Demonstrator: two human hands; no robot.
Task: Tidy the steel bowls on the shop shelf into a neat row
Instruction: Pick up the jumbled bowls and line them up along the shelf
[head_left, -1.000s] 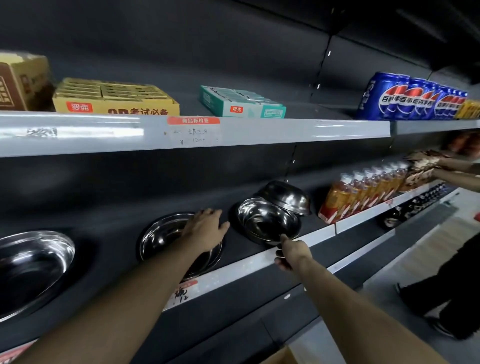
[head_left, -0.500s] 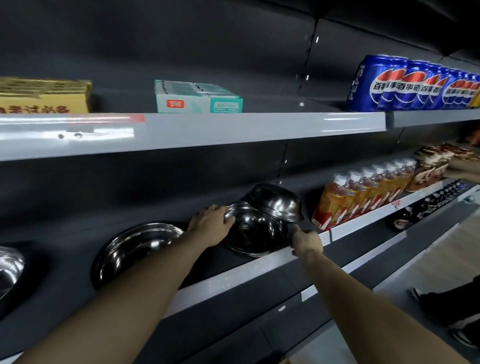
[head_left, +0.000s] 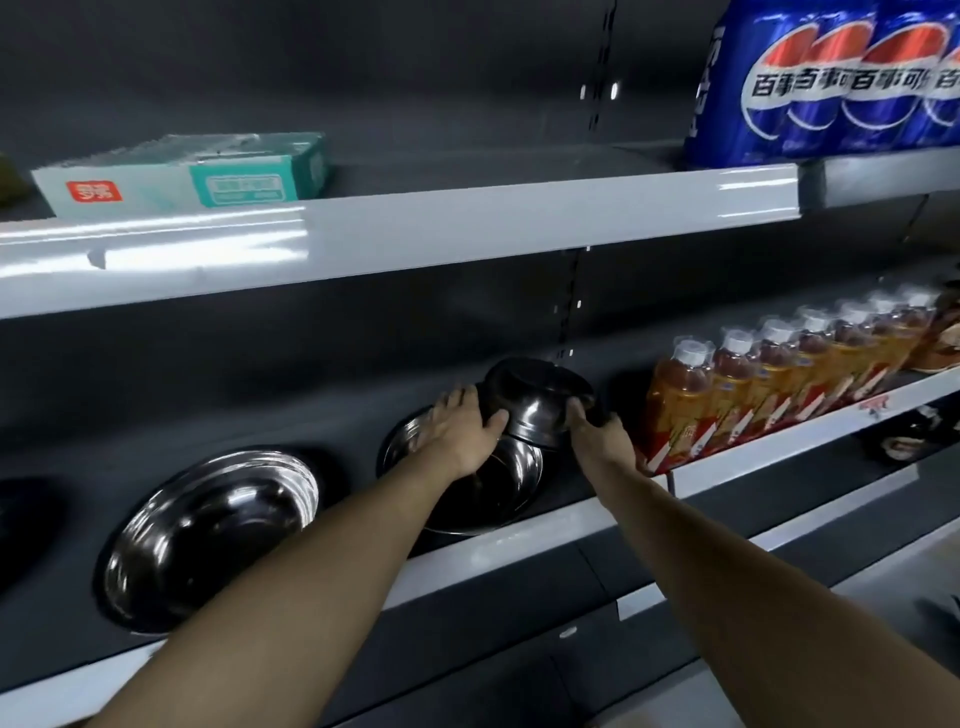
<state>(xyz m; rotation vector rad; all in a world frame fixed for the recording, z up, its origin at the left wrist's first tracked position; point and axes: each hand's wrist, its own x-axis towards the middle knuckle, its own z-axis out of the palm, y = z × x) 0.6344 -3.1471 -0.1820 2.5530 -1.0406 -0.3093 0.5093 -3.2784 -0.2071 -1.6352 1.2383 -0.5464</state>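
Both your hands have moved up: your left hand (head_left: 464, 427) and right hand (head_left: 601, 435) hold the upside-down shiny steel bowl (head_left: 540, 401), tilted over the empty open steel bowl (head_left: 498, 486).

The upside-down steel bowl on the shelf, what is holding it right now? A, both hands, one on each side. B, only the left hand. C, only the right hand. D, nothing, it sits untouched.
A: the left hand and right hand each grip a side of the upside-down bowl.
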